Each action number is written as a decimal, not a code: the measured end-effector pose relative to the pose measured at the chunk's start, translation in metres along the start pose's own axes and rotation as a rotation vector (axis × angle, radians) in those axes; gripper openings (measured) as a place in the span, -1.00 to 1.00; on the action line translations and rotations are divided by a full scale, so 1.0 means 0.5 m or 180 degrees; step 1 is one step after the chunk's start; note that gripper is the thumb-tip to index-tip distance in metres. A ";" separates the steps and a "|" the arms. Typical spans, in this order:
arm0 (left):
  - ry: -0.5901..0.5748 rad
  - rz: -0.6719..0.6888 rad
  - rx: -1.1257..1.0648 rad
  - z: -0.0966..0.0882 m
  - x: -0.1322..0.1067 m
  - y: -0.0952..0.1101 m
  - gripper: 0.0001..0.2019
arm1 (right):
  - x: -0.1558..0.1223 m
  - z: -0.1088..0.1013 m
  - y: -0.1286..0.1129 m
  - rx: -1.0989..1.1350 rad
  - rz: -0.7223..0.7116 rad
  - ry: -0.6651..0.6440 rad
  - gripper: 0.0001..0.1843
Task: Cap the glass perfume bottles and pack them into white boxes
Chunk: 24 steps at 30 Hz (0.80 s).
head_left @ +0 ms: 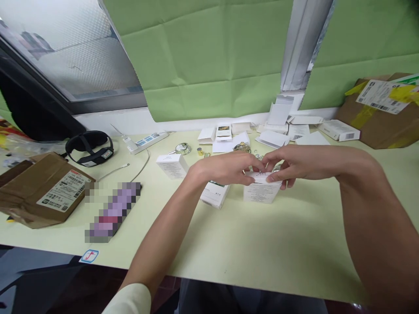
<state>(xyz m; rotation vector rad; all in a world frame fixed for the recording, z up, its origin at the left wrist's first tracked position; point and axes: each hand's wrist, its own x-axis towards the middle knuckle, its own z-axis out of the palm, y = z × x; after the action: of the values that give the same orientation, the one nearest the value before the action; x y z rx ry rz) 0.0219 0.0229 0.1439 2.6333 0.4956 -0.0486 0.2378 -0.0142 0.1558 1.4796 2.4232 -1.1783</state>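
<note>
A small white printed box (261, 192) stands upright on the pale table in front of me. My left hand (229, 169) pinches its top from the left, while my right hand (288, 163) grips the top from the right; the fingertips of both nearly meet over the lid. Just left of it lies another white box (214, 195) with a dark green patch, partly under my left hand. Farther left, a similar white box (172, 165) stands by itself. Behind my hands sits a round gold-and-glass object (242, 147), with small clear pieces partly hidden by my fingers.
Several white cartons (278, 126) and flattened pieces lie along the back wall. Cardboard boxes stand at left (62, 192) and right (379, 113). A black headset (90, 150), a power strip (152, 139), a cable and a pixelated purple item (114, 213) are on the left.
</note>
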 end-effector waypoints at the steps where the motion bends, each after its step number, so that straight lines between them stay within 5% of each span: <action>1: 0.0010 0.0010 0.0013 0.001 0.000 0.000 -0.65 | 0.000 0.000 0.000 -0.0007 -0.0010 0.0014 -0.64; 24: -0.0159 0.0236 -0.0284 -0.006 0.004 -0.010 -0.64 | 0.008 0.004 0.011 0.0119 0.0222 0.0055 -0.61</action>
<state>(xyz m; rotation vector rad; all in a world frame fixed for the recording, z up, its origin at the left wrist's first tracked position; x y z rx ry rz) 0.0218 0.0290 0.1441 2.5541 0.3745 -0.0671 0.2395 -0.0110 0.1494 1.5772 2.3521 -1.2080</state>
